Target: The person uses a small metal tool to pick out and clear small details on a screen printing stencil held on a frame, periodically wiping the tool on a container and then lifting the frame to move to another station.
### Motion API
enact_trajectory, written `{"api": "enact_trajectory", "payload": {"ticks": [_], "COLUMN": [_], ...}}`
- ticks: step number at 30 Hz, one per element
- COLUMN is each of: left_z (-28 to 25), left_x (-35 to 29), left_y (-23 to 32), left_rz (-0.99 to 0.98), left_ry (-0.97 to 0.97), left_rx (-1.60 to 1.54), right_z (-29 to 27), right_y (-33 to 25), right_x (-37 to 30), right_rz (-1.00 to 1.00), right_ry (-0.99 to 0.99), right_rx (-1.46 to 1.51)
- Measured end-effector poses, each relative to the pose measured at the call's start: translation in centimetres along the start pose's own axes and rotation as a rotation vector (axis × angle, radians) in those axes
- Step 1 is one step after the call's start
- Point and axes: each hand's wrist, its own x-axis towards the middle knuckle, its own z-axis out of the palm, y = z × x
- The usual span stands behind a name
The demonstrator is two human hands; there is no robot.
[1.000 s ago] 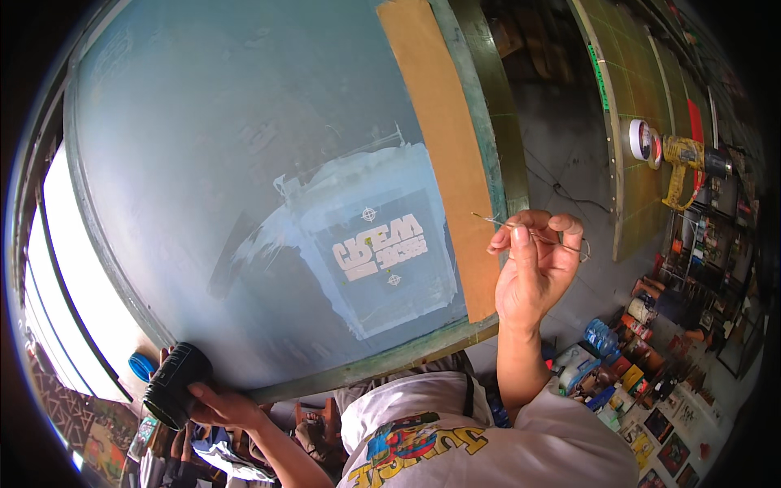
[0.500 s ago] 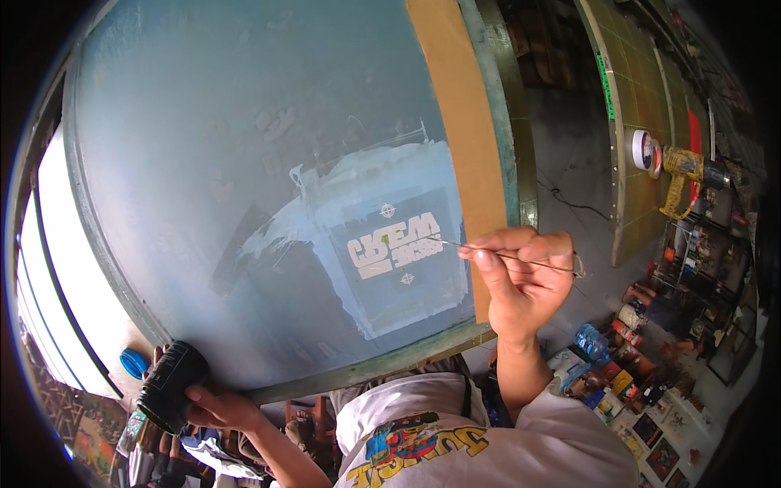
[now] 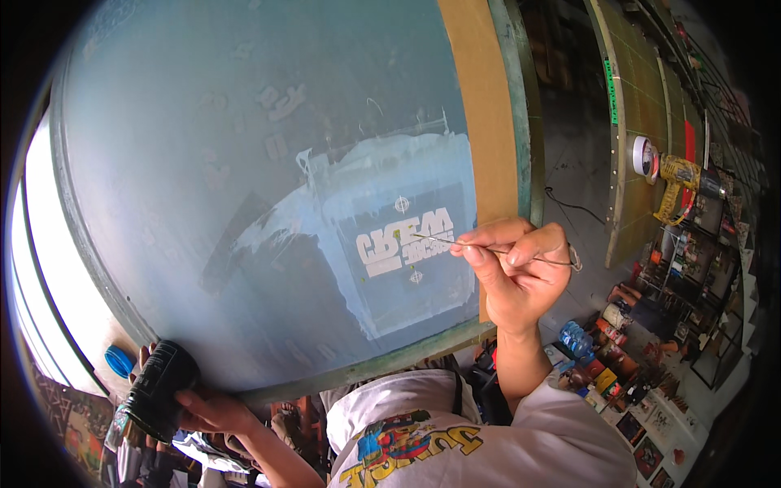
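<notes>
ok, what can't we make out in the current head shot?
All in the head view:
- Contents of the black cylindrical container: hidden by its opaque wall.
- Most fingers of the left hand: behind that container.
- Tip of the thin metal tool in the right hand: too small to tell if it touches the large blue-grey framed screen.
- Far end of that screen: cut off by the top edge.

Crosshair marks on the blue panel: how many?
2. In the picture, one mark sits just above the pale lettering, the other mark just below it. No others show.
</notes>
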Motion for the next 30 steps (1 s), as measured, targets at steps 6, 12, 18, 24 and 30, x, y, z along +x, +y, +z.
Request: {"api": "enact_trajectory", "payload": {"ticks": [6,12,18,24,30], "left_z": [0.5,0.4,0.5,0.4,0.1], "left_x": [0.2,0.1,0.1,0.1,0.0], "left_y": [0.4,0.4,0.5,0.2,0.1], "left_rz": [0.002,0.008,0.0,0.026,-0.004], "left_ry": [0.001,0.007,0.029,0.02,0.021], "left_rx": [-0.009,-0.008,-0.007,0.031,0.012], "right_z": [-0.1,-0.5,-0.3,-0.2,-0.2], "right_y": [-0.4,-1.0,-0.4,-0.5,-0.4], "right_x": [-0.8,-2.7,-3.4,-3.5,-3.3], "right_rz": [0.003,0.044,0.018,0.018,-0.011], "right_ry": [0.047,0.101,0.051,0.018,-0.005], "right_rx": [0.001,-0.012,0.01,-0.019,-0.06]}}
